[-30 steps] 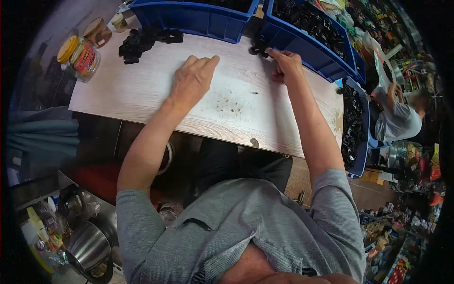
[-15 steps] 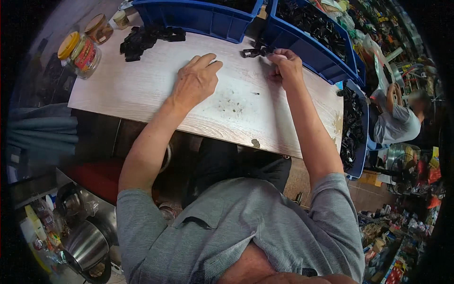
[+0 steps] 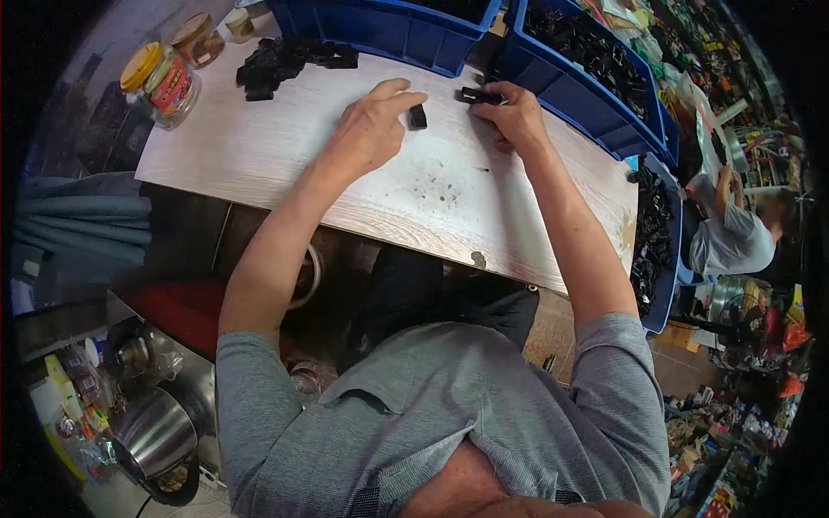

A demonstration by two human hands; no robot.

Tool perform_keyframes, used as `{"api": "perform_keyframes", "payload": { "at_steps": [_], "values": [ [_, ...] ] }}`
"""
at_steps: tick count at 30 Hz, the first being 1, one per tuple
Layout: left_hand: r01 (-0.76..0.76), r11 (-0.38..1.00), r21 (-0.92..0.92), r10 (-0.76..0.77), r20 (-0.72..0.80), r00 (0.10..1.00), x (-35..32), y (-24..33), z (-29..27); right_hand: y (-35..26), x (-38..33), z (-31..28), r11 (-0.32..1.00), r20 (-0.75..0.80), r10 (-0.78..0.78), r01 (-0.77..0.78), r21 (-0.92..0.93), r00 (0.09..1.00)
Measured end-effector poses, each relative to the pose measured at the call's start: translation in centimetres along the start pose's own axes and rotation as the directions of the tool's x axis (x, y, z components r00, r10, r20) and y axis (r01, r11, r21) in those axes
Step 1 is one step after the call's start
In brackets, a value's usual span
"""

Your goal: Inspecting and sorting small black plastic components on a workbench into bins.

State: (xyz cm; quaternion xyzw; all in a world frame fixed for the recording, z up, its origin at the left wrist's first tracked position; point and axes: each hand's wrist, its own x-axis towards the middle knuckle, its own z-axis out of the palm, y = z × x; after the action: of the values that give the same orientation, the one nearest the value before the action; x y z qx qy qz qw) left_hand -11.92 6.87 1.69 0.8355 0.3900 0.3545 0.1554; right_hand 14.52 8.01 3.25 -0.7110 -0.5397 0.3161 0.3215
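Observation:
My right hand (image 3: 518, 112) is closed, its thumb and fingers pinching a small black plastic part (image 3: 471, 95) above the far side of the table, close to a blue crate. To its left, my left hand (image 3: 373, 129) has its fingers bent. Another small black plastic piece (image 3: 418, 117) is against its index fingertip and seems to be held there; the thumb is hidden beneath the hand. A heap of similar black parts (image 3: 281, 65) lies at the table's far left.
Two blue crates, one at the back (image 3: 389, 36) and one at the back right (image 3: 561, 82), border the pale wood-grain table (image 3: 345, 211). Another blue bin (image 3: 661, 250) of black parts stands at the right edge. Jars (image 3: 173, 91) stand far left. A person (image 3: 734, 229) sits beyond at right.
My left hand has turned slightly and its fingers have lifted, so the black piece by its fingertip now shows. The part in my right hand has shifted closer into the fingers.

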Motion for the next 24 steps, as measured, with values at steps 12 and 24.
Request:
{"api": "perform_keyframes", "payload": {
  "at_steps": [12, 24],
  "values": [
    [-0.218, 0.947, 0.235, 0.19, 0.136, 0.972, 0.8, 0.1, 1.2, -0.9, -4.1, -0.4, 0.99, 0.14, 0.088, -0.102, 0.097, 0.986],
    [-0.292, 0.956, 0.04, 0.29, 0.054, 0.956, 2.1, 2.8, 4.1, 0.5, -6.0, -0.3, 0.969, 0.202, 0.018, -0.066, 0.236, 0.979]
  ]
}}
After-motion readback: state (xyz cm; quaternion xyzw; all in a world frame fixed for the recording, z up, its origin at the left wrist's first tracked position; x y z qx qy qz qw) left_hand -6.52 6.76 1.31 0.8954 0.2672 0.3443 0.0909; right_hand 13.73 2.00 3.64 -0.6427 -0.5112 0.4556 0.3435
